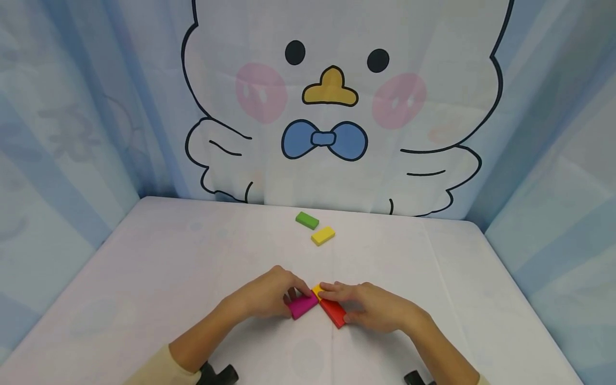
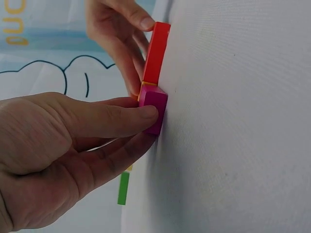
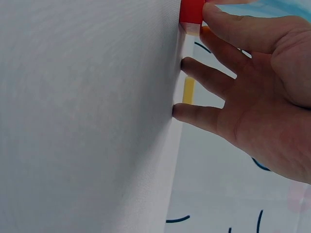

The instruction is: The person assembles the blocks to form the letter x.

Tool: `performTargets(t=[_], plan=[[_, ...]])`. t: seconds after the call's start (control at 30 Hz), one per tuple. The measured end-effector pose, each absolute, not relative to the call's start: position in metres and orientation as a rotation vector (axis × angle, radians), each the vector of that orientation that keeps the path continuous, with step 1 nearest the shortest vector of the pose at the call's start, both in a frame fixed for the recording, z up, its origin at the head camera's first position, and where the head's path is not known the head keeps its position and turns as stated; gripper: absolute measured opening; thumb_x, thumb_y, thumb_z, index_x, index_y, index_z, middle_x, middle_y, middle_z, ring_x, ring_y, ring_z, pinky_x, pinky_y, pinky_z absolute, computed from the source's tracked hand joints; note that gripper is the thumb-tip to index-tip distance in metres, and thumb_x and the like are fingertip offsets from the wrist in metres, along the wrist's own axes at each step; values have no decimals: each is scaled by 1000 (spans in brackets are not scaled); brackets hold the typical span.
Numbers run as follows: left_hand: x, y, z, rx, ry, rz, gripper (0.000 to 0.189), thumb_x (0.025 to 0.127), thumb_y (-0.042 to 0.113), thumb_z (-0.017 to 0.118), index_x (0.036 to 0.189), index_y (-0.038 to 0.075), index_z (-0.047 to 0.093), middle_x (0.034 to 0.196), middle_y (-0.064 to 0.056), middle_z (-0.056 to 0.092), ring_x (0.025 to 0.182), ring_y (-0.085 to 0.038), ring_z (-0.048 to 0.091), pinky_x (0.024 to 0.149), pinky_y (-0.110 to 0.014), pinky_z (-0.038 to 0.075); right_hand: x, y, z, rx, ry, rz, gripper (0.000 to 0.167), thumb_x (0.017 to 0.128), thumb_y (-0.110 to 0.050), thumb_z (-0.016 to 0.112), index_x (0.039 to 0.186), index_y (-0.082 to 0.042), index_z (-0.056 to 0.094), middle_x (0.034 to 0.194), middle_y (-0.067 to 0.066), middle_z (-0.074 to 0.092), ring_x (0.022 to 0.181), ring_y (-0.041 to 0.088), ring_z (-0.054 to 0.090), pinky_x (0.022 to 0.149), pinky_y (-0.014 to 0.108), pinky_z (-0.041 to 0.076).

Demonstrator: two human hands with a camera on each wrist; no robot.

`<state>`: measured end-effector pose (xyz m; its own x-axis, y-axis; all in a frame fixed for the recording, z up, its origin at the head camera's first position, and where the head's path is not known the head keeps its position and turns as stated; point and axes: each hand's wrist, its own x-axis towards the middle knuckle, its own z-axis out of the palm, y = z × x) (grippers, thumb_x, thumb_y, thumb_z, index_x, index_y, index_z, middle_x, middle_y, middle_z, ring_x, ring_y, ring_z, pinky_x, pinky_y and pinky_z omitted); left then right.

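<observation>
In the head view, the left hand (image 1: 271, 293) pinches a magenta block (image 1: 303, 306) lying on the white table (image 1: 168, 256). Its thumb lies on the block's near end in the left wrist view. The right hand (image 1: 375, 306) holds a red block (image 1: 333, 313), its thumb at the near end and its fingers by the far end. An orange-yellow block (image 1: 317, 292) shows between the hands, partly covered by the right fingers. The magenta and red blocks meet near it in a V shape. In the right wrist view, the other right fingers (image 3: 209, 77) are spread and reach the tabletop.
Farther back on the table lie a green block (image 1: 307, 220) and a yellow block (image 1: 323, 236), close together. A curtain (image 1: 332, 182) with a cartoon drawing hangs behind the table, and blue-white curtains (image 1: 58, 160) hang at the sides.
</observation>
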<state>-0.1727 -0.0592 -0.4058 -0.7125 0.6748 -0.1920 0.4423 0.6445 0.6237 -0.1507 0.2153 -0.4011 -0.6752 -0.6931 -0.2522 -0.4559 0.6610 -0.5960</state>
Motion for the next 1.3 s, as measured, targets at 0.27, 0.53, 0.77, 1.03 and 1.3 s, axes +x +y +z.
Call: performTargets(t=[0.27, 0.53, 0.77, 1.03, 1.3], plan=[[-172, -58, -406, 866, 2460, 760, 46, 82, 5, 87, 125, 18, 77, 103, 6, 74, 88, -4, 65, 77, -17, 56, -151, 216, -401, -899, 2418, -691, 60, 99, -15, 70, 155, -29, 52, 165, -17, 39, 155, 20, 37, 123, 58, 32], [-173, -59, -408, 872, 2460, 766, 45, 83, 5, 87, 125, 18, 77, 102, 6, 74, 87, -4, 65, 77, -16, 56, -152, 216, -401, -887, 2414, -695, 60, 99, -14, 71, 154, -29, 52, 165, -18, 39, 155, 20, 37, 123, 58, 32], [-173, -60, -407, 879, 2449, 779, 45, 83, 5, 87, 125, 17, 77, 103, 5, 74, 87, -5, 66, 77, -16, 56, -151, 216, -402, -897, 2415, -698, 61, 99, -14, 71, 154, -30, 52, 165, -18, 39, 155, 20, 36, 123, 57, 33], [-172, -59, -405, 870, 2437, 781, 45, 84, -3, 82, 124, 17, 77, 103, 4, 74, 88, -6, 67, 78, -18, 57, -151, 215, -400, -908, 2410, -703, 60, 98, -13, 71, 154, -27, 53, 164, -17, 40, 154, 20, 38, 123, 55, 33], [-173, -62, -403, 852, 2420, 782, 49, 87, -12, 68, 124, 18, 76, 109, 5, 75, 95, -9, 68, 84, -21, 59, -151, 216, -398, -897, 2397, -709, 60, 98, -11, 72, 153, -27, 54, 164, -18, 41, 154, 19, 38, 123, 53, 34]])
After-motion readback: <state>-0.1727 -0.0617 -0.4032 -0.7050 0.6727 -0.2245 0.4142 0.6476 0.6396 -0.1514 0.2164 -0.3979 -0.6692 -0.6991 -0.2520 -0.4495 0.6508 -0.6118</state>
